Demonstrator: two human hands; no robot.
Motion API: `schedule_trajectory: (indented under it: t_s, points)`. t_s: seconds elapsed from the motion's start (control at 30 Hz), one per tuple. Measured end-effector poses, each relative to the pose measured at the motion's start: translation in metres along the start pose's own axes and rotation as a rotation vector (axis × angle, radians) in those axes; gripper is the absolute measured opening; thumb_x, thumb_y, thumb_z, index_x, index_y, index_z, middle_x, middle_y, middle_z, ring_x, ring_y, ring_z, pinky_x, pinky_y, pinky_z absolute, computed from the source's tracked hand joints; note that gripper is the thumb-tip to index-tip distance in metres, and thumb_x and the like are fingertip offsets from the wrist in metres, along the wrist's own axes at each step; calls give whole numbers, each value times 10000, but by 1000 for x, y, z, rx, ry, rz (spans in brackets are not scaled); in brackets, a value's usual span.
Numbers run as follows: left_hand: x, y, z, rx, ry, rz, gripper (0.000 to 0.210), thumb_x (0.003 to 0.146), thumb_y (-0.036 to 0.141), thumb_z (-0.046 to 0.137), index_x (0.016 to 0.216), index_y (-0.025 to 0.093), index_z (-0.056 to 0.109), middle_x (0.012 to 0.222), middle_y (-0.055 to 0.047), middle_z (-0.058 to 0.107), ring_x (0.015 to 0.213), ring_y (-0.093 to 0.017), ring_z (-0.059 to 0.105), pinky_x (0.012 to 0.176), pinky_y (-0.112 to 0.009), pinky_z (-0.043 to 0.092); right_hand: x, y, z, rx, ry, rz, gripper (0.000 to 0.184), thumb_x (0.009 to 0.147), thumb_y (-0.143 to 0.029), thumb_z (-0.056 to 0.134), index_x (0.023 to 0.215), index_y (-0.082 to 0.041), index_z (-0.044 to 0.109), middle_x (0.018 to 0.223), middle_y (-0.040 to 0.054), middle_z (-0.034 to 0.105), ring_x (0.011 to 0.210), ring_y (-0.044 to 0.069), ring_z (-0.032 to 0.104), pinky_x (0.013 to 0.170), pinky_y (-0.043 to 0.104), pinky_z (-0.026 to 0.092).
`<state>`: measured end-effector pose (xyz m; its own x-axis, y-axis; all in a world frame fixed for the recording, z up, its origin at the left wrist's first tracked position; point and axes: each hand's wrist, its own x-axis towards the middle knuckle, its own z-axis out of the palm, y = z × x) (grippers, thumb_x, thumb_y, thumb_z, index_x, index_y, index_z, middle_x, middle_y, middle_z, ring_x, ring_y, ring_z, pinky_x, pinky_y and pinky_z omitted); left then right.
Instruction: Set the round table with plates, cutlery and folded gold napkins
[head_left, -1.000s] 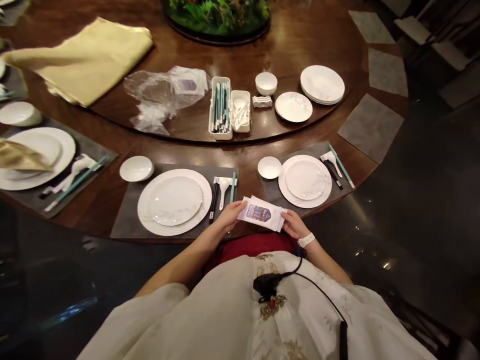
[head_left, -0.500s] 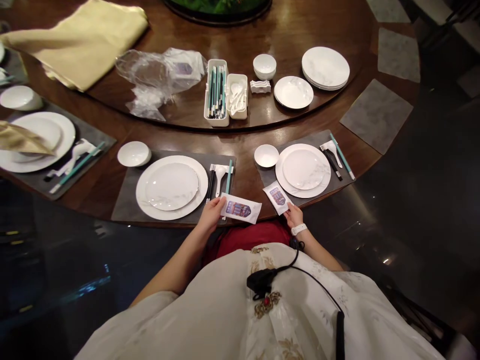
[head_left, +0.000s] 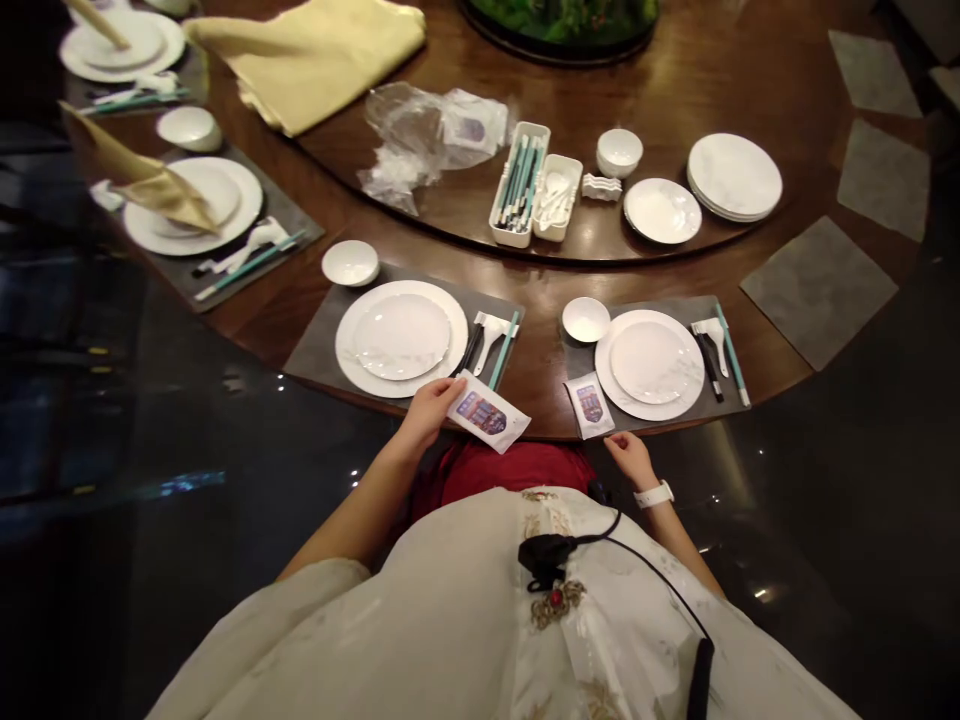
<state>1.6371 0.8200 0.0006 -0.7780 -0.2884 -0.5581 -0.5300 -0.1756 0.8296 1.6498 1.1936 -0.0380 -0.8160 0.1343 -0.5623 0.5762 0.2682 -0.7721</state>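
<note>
My left hand (head_left: pixel 431 412) is closed on one end of a white wet-wipe packet (head_left: pixel 489 412) with a printed blue and red badge. It holds the packet over the table's front edge, just below the middle place setting's spoon and chopsticks. A similar packet (head_left: pixel 589 405) lies at the left front corner of the right placemat, beside the dinner plates (head_left: pixel 651 364). My right hand (head_left: pixel 631 460), with a white watch on the wrist, is just below that packet's lower right corner. Its fingers are loosely bent, and I see nothing held in them.
Stacked plates (head_left: pixel 401 337) and a bowl (head_left: pixel 350 263) sit on the middle placemat. The raised turntable carries a chopstick box (head_left: pixel 520 185), a spoon box (head_left: pixel 557 198), plastic wrapping (head_left: pixel 409 135), spare plates (head_left: pixel 735 175) and folded yellow cloth (head_left: pixel 337 60). A grey placemat (head_left: pixel 819 292) lies at right.
My right hand has let go of its packet, now lying on the right placemat, and drawn back slightly. My left hand still holds its packet, now tilted more. The view has shifted left.
</note>
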Motion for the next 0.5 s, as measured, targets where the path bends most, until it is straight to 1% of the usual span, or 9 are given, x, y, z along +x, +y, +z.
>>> schedule_trajectory:
  t_s: [0.07, 0.13, 0.2, 0.23, 0.27, 0.3, 0.37, 0.43, 0.5]
  points:
    - [2, 11, 1, 24, -76, 34, 509, 534, 580, 854, 705, 139, 666, 637, -9, 639, 583, -125, 551, 541, -226, 409, -2, -35, 20, -49, -126, -167, 341, 650, -414, 825, 840, -163, 695, 732, 15, 659, 656, 132, 574, 637, 260, 512]
    - [6, 22, 3, 26, -163, 60, 478, 542, 551, 863, 690, 142, 662, 644, -13, 643, 604, -132, 566, 560, -230, 416, -5, -74, 58, -20, -403, -271, 491, 657, -416, 836, 1071, -186, 704, 947, 41, 712, 763, 145, 623, 712, 272, 529]
    - [10, 31, 2, -42, -210, 69, 471, 548, 511, 876, 765, 146, 671, 677, -14, 659, 635, -141, 594, 593, -236, 445, -10, -107, 103, -18, -708, -297, 494, 675, -409, 838, 1097, -191, 702, 1004, 43, 718, 816, 153, 639, 739, 273, 532]
    - [11, 33, 0, -109, -204, 66, 497, 551, 495, 883, 843, 152, 673, 702, -12, 667, 652, -144, 609, 611, -240, 463, -13, -118, 124, -23, -808, -284, 462, 694, -413, 829, 1075, -185, 705, 977, 38, 720, 800, 150, 636, 719, 265, 529]
    - [12, 34, -4, -192, -185, 58, 547, 557, 483, 887, 939, 162, 663, 738, -9, 676, 672, -147, 624, 629, -246, 481, -16, -126, 145, -24, -859, -259, 430, 717, -424, 815, 1052, -178, 705, 927, 32, 718, 757, 142, 624, 675, 252, 520]
    - [12, 34, -10, -278, -162, 44, 605, 567, 476, 890, 1029, 177, 637, 783, -9, 686, 696, -150, 640, 647, -254, 498, -18, -132, 163, -13, -863, -229, 416, 736, -441, 800, 1041, -176, 701, 880, 24, 711, 697, 128, 600, 616, 237, 501]
    - [13, 28, -26, -418, -131, 13, 673, 594, 467, 889, 1126, 203, 573, 877, -21, 699, 746, -157, 667, 679, -272, 527, -20, -139, 196, 30, -801, -176, 442, 750, -475, 784, 1066, -184, 683, 841, 12, 700, 594, 102, 541, 512, 216, 450]
    - [18, 21, -52, -487, -120, -7, 661, 618, 459, 881, 1127, 204, 545, 943, -43, 706, 773, -160, 679, 695, -280, 541, -21, -145, 227, 51, -762, -164, 481, 737, -493, 792, 1097, -197, 672, 871, 14, 703, 582, 100, 540, 481, 214, 439]
    - [32, 14, -90, -492, -45, 18, 640, 635, 448, 864, 1122, 201, 529, 952, -48, 707, 760, -158, 677, 682, -274, 541, -21, -154, 255, 25, -785, -160, 490, 720, -500, 804, 1085, -202, 672, 885, 20, 702, 628, 118, 591, 496, 218, 463]
